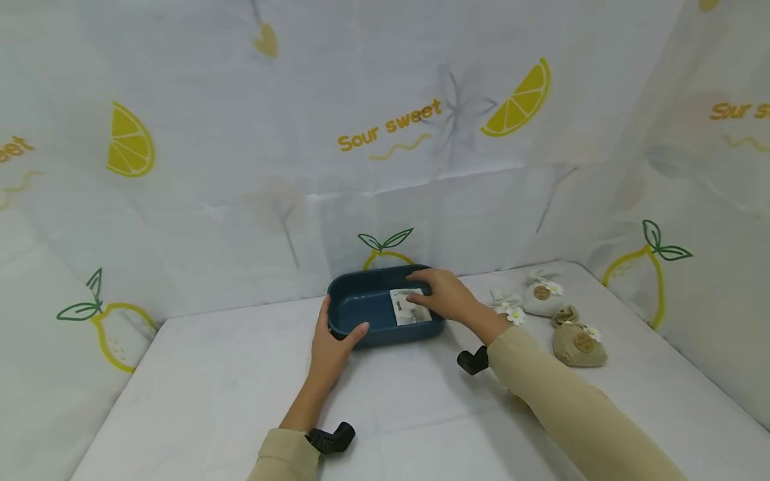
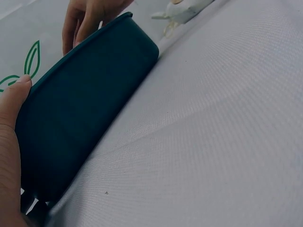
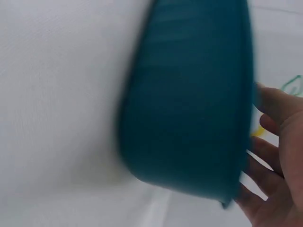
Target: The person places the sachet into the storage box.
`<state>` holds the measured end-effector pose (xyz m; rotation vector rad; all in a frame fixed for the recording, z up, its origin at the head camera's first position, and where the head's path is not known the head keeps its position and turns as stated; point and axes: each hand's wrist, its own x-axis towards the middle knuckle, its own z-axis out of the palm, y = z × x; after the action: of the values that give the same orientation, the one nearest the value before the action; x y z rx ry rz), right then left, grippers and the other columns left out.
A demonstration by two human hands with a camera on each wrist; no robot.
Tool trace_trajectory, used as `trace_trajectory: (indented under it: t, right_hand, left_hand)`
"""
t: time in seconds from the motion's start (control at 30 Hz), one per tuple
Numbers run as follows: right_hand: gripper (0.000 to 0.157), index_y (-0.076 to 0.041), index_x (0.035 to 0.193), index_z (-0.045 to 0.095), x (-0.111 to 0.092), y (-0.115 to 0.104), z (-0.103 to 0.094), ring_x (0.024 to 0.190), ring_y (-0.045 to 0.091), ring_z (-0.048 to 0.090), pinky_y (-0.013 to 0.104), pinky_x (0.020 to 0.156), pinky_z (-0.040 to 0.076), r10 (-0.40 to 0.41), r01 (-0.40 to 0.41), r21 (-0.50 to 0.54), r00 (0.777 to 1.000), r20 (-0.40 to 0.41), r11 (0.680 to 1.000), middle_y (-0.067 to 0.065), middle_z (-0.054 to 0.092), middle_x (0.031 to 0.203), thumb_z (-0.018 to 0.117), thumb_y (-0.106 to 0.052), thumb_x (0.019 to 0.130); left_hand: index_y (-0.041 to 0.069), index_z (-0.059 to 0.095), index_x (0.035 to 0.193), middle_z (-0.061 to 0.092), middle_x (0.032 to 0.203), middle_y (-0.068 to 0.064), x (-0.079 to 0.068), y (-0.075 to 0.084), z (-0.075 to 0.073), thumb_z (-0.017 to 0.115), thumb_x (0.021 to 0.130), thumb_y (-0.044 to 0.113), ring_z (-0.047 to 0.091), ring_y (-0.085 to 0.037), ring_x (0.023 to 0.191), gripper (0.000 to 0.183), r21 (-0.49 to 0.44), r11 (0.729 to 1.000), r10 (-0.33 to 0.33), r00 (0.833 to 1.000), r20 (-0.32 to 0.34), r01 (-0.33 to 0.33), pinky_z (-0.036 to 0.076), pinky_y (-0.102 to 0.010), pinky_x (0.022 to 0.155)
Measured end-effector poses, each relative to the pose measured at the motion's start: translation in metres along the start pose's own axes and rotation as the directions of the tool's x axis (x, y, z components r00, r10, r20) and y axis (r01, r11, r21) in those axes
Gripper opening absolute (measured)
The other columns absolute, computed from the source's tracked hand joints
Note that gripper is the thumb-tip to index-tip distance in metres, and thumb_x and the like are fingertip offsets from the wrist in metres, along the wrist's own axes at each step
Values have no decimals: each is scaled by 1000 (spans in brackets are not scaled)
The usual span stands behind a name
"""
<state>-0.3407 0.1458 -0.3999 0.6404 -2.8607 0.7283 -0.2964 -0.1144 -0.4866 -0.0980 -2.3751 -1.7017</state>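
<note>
A dark blue oblong tub (image 1: 385, 337) sits at the back of the table. My left hand (image 1: 329, 347) holds its left end, fingers along the outer side and thumb at the front rim. In the left wrist view that thumb lies at the rim of the tub (image 2: 85, 104). My right hand (image 1: 448, 294) reaches over the right end, its fingers spread and loosely bent above a white printed label (image 1: 404, 314) inside. In the right wrist view its fingertips are right at the tub's rim, partly hidden behind it, with nothing visible between them.
Right of the tub lie a white drawstring pouch (image 1: 539, 302) with a flower and round tag, and a tan pouch (image 1: 580, 346). Another flowered pouch is partly hidden behind my right forearm. White lemon-print cloth (image 1: 240, 220) hangs behind the table.
</note>
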Motion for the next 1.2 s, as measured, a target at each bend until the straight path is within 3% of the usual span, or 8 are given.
trace_trajectory:
  t: [0.3, 0.5, 0.83, 1.2]
  right_hand:
    - [57, -11, 143, 57, -40, -9, -38, 139, 35, 52, 55, 112, 45, -31, 31, 21, 999, -5, 999, 12, 58, 147, 71, -38, 95]
    - [61, -14, 145, 55, -73, -9, -54, 142, 35, 49, 57, 112, 44, -33, 34, 56, 999, -4, 998, 10, 55, 150, 71, -41, 94]
    - [67, -14, 150, 47, -140, 17, -59, 134, 36, 55, 60, 103, 49, -38, 44, 108, 997, -60, 993, 10, 53, 152, 72, -41, 93]
    - [68, -15, 146, 52, -201, 47, -51, 131, 32, 55, 56, 97, 52, -30, 31, 7, 989, -145, 999, 6, 59, 145, 79, -36, 87]
  left_hand:
    - [26, 17, 163, 18, 171, -5, 0, 2, -1, 78, 85, 49, 17, -33, 158, 102, 23, 1000, -21, 1000, 7, 21, 21, -63, 124]
    - [25, 16, 163, 18, 171, -5, 1, 2, -1, 78, 85, 48, 17, -32, 158, 102, 23, 999, -25, 1000, 6, 25, 20, -62, 124]
    - [26, 15, 163, 17, 171, -4, 2, 1, -1, 78, 85, 48, 15, -31, 159, 103, 15, 1000, -15, 1000, 12, 15, 20, -61, 125]
    - [24, 16, 163, 18, 171, -4, 1, 2, -1, 79, 85, 47, 15, -31, 159, 103, 11, 1000, -24, 1000, 16, 24, 19, -61, 125]
